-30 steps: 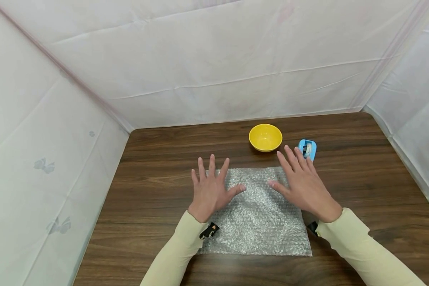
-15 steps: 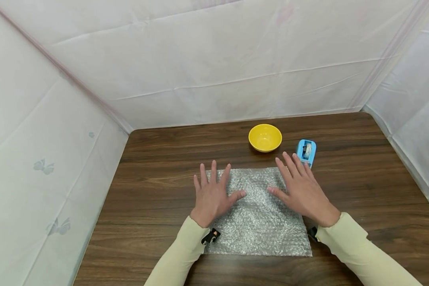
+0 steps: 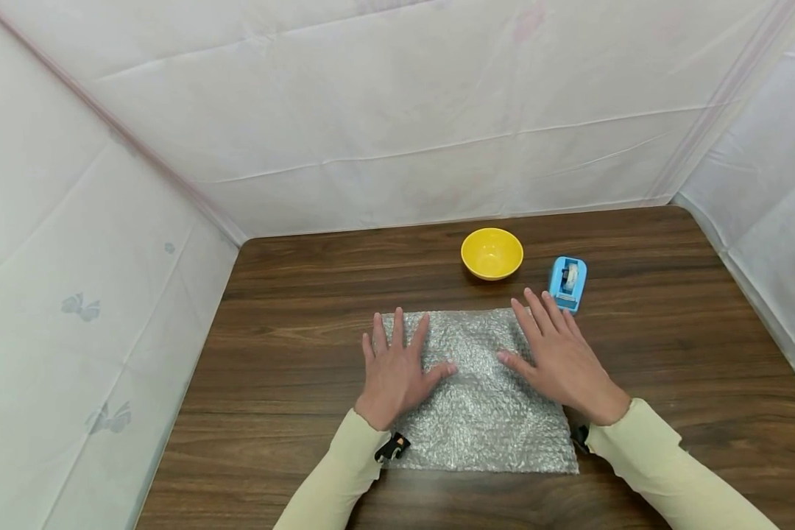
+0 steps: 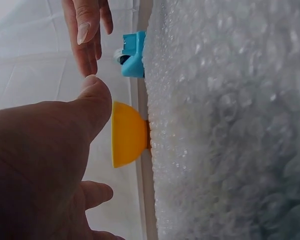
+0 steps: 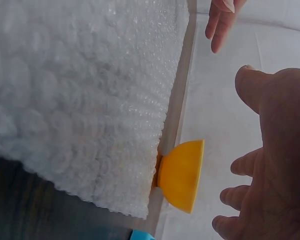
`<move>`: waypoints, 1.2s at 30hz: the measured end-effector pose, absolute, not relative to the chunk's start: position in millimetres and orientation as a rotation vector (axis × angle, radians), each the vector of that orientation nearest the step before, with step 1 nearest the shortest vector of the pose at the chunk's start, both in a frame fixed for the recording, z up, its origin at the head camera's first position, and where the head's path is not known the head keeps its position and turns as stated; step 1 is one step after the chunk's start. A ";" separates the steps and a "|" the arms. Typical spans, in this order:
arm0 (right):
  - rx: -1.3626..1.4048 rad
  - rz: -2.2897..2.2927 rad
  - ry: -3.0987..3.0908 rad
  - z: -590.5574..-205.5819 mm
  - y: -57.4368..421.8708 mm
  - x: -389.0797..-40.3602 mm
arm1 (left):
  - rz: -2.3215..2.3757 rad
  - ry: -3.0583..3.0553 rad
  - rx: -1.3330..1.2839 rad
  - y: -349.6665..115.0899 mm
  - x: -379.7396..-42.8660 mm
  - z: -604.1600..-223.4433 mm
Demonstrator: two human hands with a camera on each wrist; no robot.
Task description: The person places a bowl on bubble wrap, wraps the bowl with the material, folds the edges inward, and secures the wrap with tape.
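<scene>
Your left hand [image 3: 392, 379] hovers, fingers spread, holding nothing. The bubble wrap [image 3: 480, 419] is already laid flat on the table [image 3: 291, 368], not folded; beyond it the yellow bowl [image 3: 492, 255] stands untouched. Your right hand [image 3: 562, 366], also spread, grips nothing; the tape dispenser [image 3: 556, 278] is untouched.

Silvery bubble wrap [image 3: 483, 419], yellow bowl [image 3: 492, 258].
</scene>
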State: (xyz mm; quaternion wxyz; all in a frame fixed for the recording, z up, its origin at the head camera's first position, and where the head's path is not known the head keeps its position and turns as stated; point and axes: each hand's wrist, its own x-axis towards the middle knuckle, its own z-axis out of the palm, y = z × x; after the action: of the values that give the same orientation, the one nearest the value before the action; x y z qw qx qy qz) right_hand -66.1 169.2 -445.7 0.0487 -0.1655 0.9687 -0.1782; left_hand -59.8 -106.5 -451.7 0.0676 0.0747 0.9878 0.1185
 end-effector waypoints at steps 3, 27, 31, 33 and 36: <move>-0.499 -0.549 2.947 -448.4 169.5 -64.2 | 0.372 2.973 0.227 -106.6 -57.9 -453.6; -0.472 -0.567 2.905 -463.7 171.3 -51.4 | 0.399 2.978 0.274 -106.3 -48.3 -460.7; -0.476 -0.574 2.911 -464.4 171.5 -49.6 | 0.384 2.987 0.278 -106.8 -47.0 -462.2; -0.472 -0.572 2.908 -465.2 171.5 -49.1 | 0.377 2.988 0.279 -106.8 -46.6 -463.2; -0.471 -0.570 2.904 -466.4 171.3 -49.1 | 0.376 2.987 0.286 -106.7 -45.9 -464.7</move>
State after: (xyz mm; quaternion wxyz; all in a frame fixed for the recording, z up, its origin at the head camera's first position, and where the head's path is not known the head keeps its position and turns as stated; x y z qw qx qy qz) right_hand -49.1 171.3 -466.4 0.0723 -0.1568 0.9666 -0.1896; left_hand -45.9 -106.7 -464.7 0.0586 0.0945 0.9860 0.1240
